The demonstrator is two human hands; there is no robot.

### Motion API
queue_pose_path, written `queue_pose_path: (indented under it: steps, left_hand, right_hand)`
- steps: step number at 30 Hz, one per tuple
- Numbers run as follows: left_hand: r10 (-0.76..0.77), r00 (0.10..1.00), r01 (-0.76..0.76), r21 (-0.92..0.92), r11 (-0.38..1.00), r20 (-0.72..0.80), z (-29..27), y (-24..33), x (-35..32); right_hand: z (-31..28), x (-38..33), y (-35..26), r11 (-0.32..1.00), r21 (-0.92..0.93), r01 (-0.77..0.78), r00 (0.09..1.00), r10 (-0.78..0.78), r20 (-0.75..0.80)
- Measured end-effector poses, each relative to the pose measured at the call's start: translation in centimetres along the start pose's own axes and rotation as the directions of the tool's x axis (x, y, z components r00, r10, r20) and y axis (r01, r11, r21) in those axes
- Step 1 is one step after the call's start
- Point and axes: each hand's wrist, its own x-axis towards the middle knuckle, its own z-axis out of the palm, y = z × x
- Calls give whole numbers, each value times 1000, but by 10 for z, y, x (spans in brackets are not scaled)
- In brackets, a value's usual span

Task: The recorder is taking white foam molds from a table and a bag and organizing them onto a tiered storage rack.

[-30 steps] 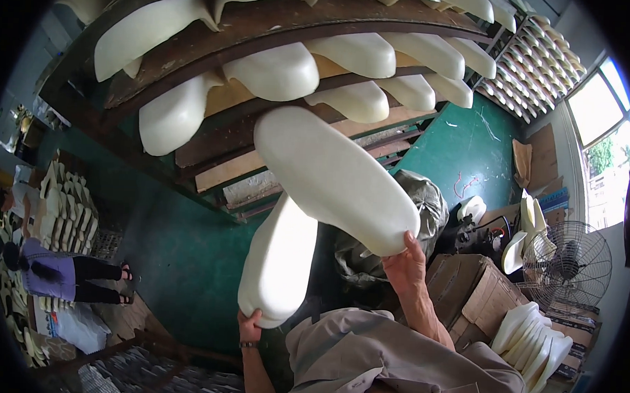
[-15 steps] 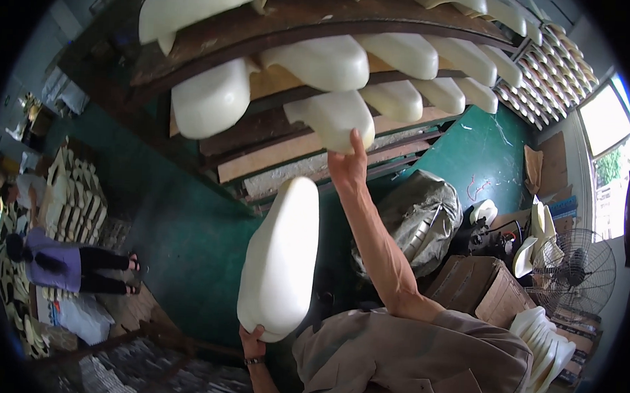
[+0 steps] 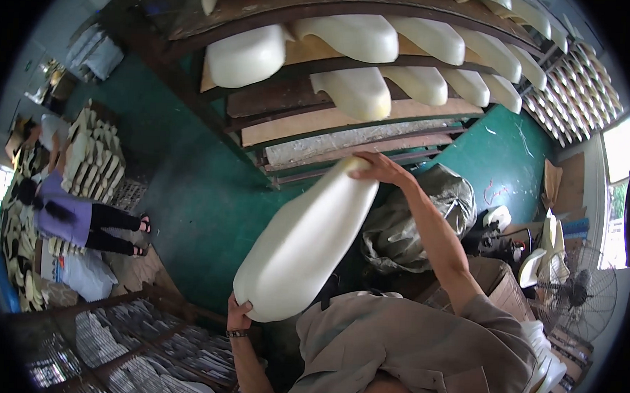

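A long, cream-white moulded foam pad, shaped like a motorcycle seat, slants in front of me between both hands. Its broad end rests in my left hand, the thumb on the near face and the other fingers hidden behind. At the narrow, upper end, my right hand is closed over the tip. Just beyond my right hand, a similar foam pad sticks out from the lower row of the wooden rack.
More pads fill the rack's shelves ahead. A grey plastic-covered bundle, a cardboard box and a wire fan stand on the right. Metal racks are at lower left. A person in purple works at far left.
My right hand has left the pad on the rack and taken the narrow end of the held one. That pad has tilted to the right. My view has shifted.
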Motion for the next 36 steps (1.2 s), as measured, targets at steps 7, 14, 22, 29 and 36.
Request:
queue_pose_path:
  steps: [7, 14, 22, 29, 36]
  left_hand:
    - [-26, 996, 33, -87, 996, 82, -43, 1, -37]
    - [-15, 998, 20, -100, 995, 55, -39, 13, -16]
    - [19, 994, -14, -51, 999, 104, -15, 27, -5]
    - [-53, 998, 52, -31, 998, -18, -4, 32, 1]
    - [50, 994, -36, -137, 990, 95, -25, 11, -9]
  right_hand:
    - [-31, -74, -42, 970, 157, -187, 903, 107, 415]
    - [-41, -147, -163, 983, -15, -185, 982, 185, -27]
    - [-62, -176, -181, 999, 34, -33, 996, 36, -84]
    - [-43, -185, -213, 988, -21, -156, 970, 149, -194]
    - [-39, -158, -164, 900, 398, -176, 957, 252, -145]
